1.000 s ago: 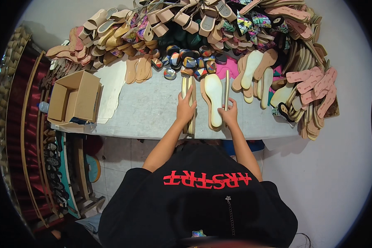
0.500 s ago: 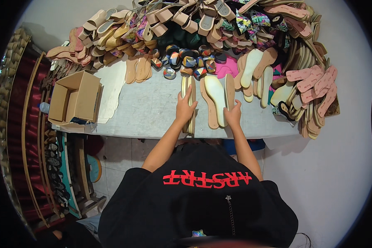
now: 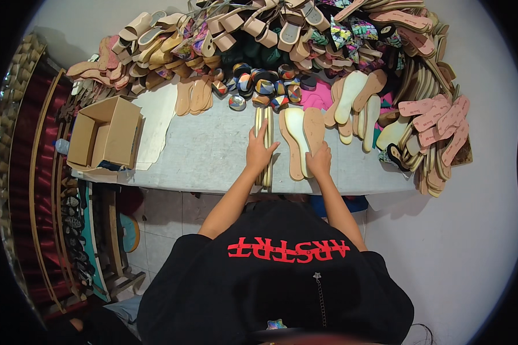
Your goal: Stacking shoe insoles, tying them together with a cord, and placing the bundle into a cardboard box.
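Near the front middle of the table, my left hand (image 3: 260,153) is closed around a stack of shoe soles (image 3: 267,123) standing on their edges, pale rims upward. My right hand (image 3: 320,161) grips the lower end of a tan sole (image 3: 313,126), its broad tan face turned up. Beneath that one, partly covered, lies a cream-coloured sole (image 3: 295,123). A further tan sole (image 3: 295,171) shows at its left and lower edge. Some fingers of both hands are hidden by the soles.
Round patchwork-patterned pieces (image 3: 263,86) sit behind my hands. Heaped sandals (image 3: 230,23) line the back. More cream and tan soles (image 3: 351,95) and pink-topped insoles (image 3: 443,118) are piled at right. An open cardboard box (image 3: 106,135) stands left beside pale sheets (image 3: 155,126).
The sole in my right hand has tipped from its edge to nearly flat, over the cream one. The stack in my left hand has turned, so only its rims show.
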Demonstrator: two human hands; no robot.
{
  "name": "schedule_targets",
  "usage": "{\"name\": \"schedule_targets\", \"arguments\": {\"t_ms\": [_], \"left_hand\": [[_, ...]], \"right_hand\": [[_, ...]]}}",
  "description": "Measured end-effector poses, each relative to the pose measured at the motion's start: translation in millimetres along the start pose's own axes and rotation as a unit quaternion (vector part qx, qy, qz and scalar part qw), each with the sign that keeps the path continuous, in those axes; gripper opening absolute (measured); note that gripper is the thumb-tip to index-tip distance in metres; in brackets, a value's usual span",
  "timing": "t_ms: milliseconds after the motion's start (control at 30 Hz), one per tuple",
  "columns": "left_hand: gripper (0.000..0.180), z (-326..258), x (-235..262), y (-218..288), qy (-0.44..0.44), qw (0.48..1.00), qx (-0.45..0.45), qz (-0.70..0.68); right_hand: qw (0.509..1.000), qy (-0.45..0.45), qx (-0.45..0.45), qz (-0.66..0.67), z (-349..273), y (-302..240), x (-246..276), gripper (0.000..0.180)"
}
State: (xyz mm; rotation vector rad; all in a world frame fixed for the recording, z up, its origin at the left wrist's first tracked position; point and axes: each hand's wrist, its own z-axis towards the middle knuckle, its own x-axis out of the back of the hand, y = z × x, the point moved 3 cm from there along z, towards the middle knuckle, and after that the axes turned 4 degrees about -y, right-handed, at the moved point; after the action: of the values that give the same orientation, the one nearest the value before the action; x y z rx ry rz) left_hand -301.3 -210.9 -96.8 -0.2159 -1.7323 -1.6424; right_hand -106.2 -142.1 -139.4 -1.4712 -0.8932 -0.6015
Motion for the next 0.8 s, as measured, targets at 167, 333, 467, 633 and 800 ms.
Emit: {"name": "schedule_targets", "arguments": {"t_ms": [167,333,467,633,800], "left_hand": [[0.074,6,1,-2,-0.002,1.0,0.005,-0.001],[0.068,7,7,-1,-0.007,1.0,-0.008,-0.017],[0.063,9,7,1,-0.027,0.999,-0.003,-0.019],[0.061,10,8,-2,-0.021,0.999,0.001,-0.027],[0.06,10,5,-3,-0.008,1.0,-0.008,0.0]], "right_hand": [[0.997,-0.005,-0.011,0.073,5,-6,5,0.071],[0.986,-0.072,-0.066,0.138,1,-28,25,0.07],[0.999,0.004,-0.02,-0.034,6,-17,9,0.071],[0.999,0.004,0.033,-0.024,1,-40,-2,0.071],[0.999,0.006,0.05,-0.004,5,-32,-8,0.072]]}}
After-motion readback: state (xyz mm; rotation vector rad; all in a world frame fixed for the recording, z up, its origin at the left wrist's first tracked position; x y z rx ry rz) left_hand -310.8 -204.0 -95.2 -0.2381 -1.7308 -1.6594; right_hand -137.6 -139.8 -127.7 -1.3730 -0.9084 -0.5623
